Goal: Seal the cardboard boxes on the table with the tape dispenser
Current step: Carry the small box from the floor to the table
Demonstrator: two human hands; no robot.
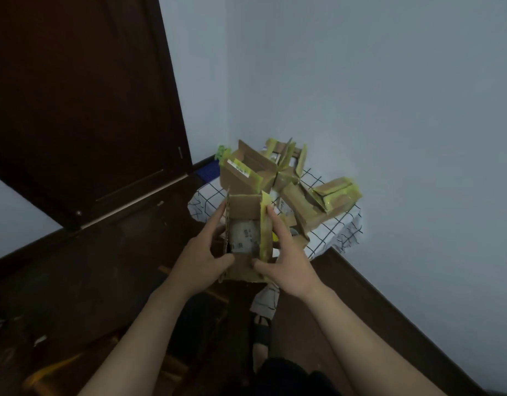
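Note:
I hold a small open cardboard box [242, 207] at the near edge of the table. Its flaps stand up, with yellow-green tape along the right one, and a pale wrapped item [243, 234] lies inside. My left hand [203, 257] grips its left side and my right hand [286, 261] grips its right side, thumbs on the front. Behind it several more open boxes [246, 172] with yellow-green tape are piled on the table. A flatter closed box [336, 195] lies at the right. No tape dispenser is visible.
The small table has a white cloth with a black grid [332, 227] and stands in a corner of pale blue walls. A dark wooden door [83, 110] is at the left. The floor is dark wood. My sandalled foot [260, 332] shows below.

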